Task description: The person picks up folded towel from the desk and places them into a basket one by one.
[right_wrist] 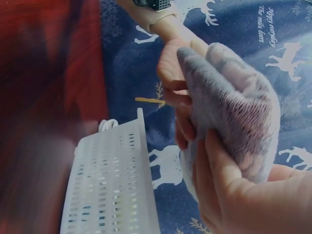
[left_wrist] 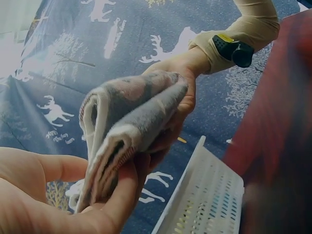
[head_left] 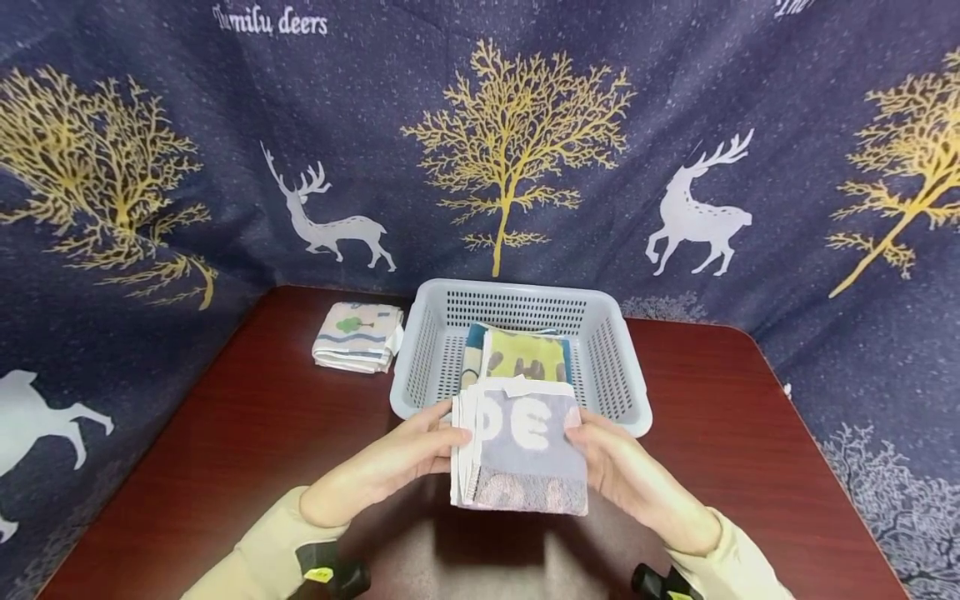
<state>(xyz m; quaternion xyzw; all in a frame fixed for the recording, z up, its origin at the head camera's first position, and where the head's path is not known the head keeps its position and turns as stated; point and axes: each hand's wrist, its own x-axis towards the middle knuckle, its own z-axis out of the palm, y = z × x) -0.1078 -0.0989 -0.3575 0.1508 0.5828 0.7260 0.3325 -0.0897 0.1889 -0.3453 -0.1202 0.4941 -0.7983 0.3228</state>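
Note:
A folded grey towel (head_left: 528, 442) with white letters and a pinkish lower band is held up in front of the basket, gripped by both hands. My left hand (head_left: 408, 454) pinches its left side, thumb on the front face. At the right edge, my right hand (head_left: 622, 467) grips it the same way, fingers behind. The left wrist view shows the towel (left_wrist: 141, 112) folded in several layers. Behind it, the light grey plastic basket (head_left: 633, 379) holds a folded yellow-green towel (head_left: 525, 354) with dark shapes, its lower part hidden by the grey towel.
A folded white towel (head_left: 358, 333) with a green tree print lies on the dark red table (head_left: 712, 400), left of the basket. A dark blue cloth (head_left: 420, 67) with deer and gold trees hangs behind the table.

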